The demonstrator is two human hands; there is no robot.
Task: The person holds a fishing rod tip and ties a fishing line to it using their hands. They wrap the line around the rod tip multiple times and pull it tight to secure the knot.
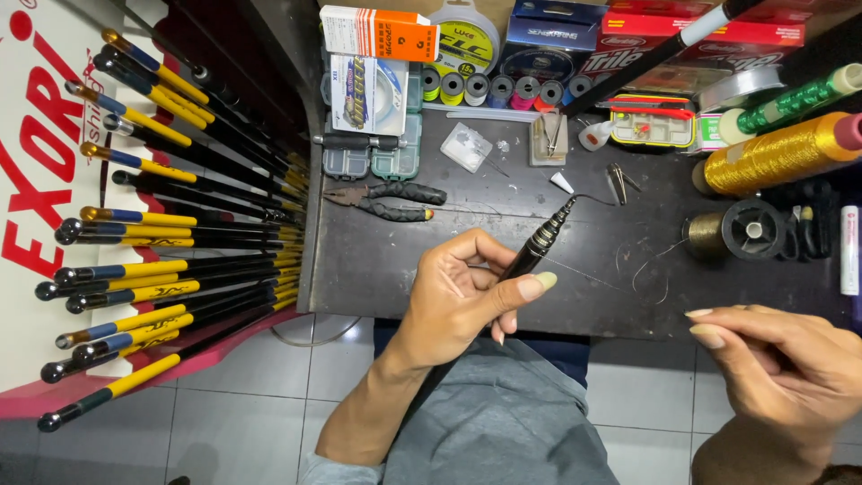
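The left hand (pixel 462 292) grips a black rod tip (pixel 539 242) over the front edge of the dark counter (pixel 377 260), its thin end pointing toward the counter's back. The right hand (pixel 781 364) pinches near the front right corner. Pliers (pixel 391 200) lie near the left edge, a gold thread spool (pixel 777 153) at the right.

Pliers (pixel 388 200) lie at upper centre; gold thread spool (pixel 779 154) at right (yellow-black rods (pixel 171 224) racked far left).
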